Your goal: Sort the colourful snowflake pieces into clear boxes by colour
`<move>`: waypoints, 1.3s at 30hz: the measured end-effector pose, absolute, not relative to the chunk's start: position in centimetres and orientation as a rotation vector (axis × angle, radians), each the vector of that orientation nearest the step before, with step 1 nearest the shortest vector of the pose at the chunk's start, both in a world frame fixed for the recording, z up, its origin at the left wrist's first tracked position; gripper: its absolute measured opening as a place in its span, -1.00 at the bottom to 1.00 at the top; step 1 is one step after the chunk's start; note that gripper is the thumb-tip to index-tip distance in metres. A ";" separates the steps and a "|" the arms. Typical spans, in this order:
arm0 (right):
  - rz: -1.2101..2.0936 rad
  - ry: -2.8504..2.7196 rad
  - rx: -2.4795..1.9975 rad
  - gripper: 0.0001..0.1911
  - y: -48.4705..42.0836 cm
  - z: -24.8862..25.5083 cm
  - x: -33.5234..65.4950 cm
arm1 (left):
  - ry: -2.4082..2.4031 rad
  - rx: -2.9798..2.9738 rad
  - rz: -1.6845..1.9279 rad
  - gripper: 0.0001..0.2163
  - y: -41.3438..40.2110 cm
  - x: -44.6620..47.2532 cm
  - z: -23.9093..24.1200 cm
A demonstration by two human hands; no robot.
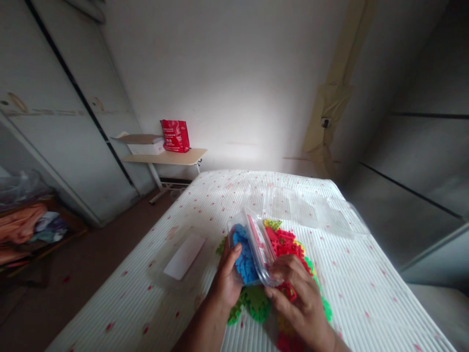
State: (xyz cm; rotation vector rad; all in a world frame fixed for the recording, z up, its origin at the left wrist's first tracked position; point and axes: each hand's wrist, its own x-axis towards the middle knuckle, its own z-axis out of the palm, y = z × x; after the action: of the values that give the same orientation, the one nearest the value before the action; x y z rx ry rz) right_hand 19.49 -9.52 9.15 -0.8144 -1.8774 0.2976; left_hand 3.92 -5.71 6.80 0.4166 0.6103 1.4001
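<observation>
A clear plastic box full of blue toy pieces is gripped in my left hand, the thumb over its near left side. My right hand pinches the near end of the box's clear lid, which carries a red-and-white label and stands tilted along the box's right side. Beneath and around the hands lie loose red pieces, green gear-shaped pieces and some yellow ones. The underside of the box is hidden.
Everything lies on a white ribbed bedspread with small red marks. Left of my hands is a clear lid with a white label. Clear plastic containers lie farther back. Beyond, a small table bears a red bag and a carton.
</observation>
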 end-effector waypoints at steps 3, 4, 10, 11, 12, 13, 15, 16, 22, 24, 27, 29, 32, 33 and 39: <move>0.389 -1.856 -0.784 -0.86 -9.5 9.3 19.5 | 0.612 0.432 1.400 -0.44 -5.7 3.9 6.7; 0.410 -1.848 -0.769 -0.86 -9.5 9.3 19.6 | 0.613 0.441 1.400 -0.44 -5.7 4.0 6.7; 0.443 -1.831 -0.769 -0.95 -9.5 9.4 19.7 | 0.649 0.474 1.403 -0.45 -5.6 4.0 6.7; 0.463 -1.833 -0.768 -0.96 -9.5 9.5 19.7 | 0.657 0.473 1.404 -0.45 -5.6 4.0 6.7; 0.487 -1.835 -0.765 -0.96 -9.5 9.6 19.6 | 0.664 0.472 1.405 -0.45 -5.6 4.1 6.8; 0.517 -1.834 -0.761 -0.97 -9.6 9.7 19.6 | 0.668 0.474 1.409 -0.45 -5.7 4.1 6.8; 0.587 -1.826 -0.750 -0.98 -9.7 9.8 19.6 | 0.667 0.484 1.423 -0.46 -5.8 4.1 6.9; 0.622 -1.820 -0.743 -0.97 -9.7 9.9 19.6 | 0.664 0.490 1.432 -0.46 -5.8 4.2 6.9; 0.765 -1.755 -0.754 -0.89 -10.0 9.9 19.8 | 0.671 0.415 1.438 -0.48 -5.8 4.2 6.7; 0.736 -1.761 -0.780 -0.90 -10.0 9.8 19.8 | 0.686 0.389 1.426 -0.49 -5.7 4.2 6.5; 0.500 -1.823 -0.807 -0.94 -10.0 9.4 19.7 | 0.684 0.391 1.431 -0.49 -5.6 4.2 6.3; 0.271 -1.867 -0.810 -0.90 -10.1 9.1 19.7 | 0.661 0.415 1.438 -0.48 -5.7 4.2 6.3; 0.059 -1.898 -0.841 -0.85 -10.0 8.6 20.0 | 0.651 0.422 1.438 -0.49 -5.9 4.2 6.4; 0.035 -1.895 -0.864 -0.85 -10.0 8.5 20.2 | 0.666 0.409 1.436 -0.49 -5.9 4.2 6.5; -0.018 -1.806 -1.018 -0.90 -9.0 7.8 20.8 | 0.733 0.284 1.422 -0.61 -5.8 4.1 6.5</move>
State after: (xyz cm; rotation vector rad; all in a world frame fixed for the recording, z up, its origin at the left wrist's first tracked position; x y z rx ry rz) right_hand 20.77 -8.97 7.81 -1.0180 -1.8060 -0.0181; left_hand 4.11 -5.76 6.46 0.2844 0.7328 1.4225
